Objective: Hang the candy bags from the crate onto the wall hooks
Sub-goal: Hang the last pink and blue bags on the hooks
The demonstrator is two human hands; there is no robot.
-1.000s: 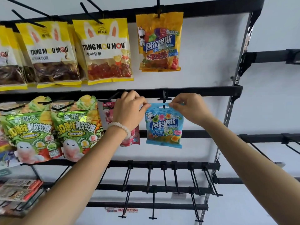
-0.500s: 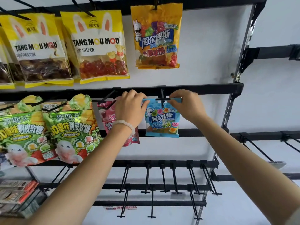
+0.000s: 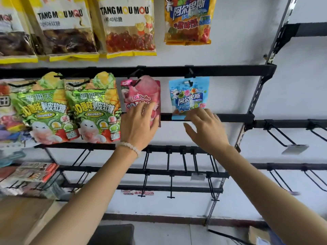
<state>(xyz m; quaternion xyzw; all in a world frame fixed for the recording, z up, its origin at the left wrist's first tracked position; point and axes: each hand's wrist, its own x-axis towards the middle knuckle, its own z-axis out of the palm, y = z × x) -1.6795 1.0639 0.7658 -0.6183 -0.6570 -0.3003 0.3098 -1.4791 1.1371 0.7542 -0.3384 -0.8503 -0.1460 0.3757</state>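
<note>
From where I sit, the blue candy bag (image 3: 189, 98) is on its wall hook (image 3: 190, 80), the prong passing through the punched slot near the bag's top edge, directly above my right hand (image 3: 207, 129). That hand is released: fingers spread and loose, tips at the bag's lower edge, though motion blur there leaves me unsure whether they touch it. My left hand (image 3: 139, 123) is also unclenched, fingers laid flat against the lower front of the pink peach bag (image 3: 141, 98) hanging just left of the blue one.

So this bag's hanging looks done, and I judge what is left is fetching another. The crate is not clearly in view; a dark box edge below my forearms may be it. Bare hooks (image 3: 184, 161) sit in rows beneath both hands, and more out to the right of my right hand, so plenty of space is unfilled.

The bags are glossy printed film, flat pouches with crimped edges; the green foil bags (image 3: 93, 106) left of my left hand catch the light. The rails are matte black metal, the prongs thin straight wire.
</note>
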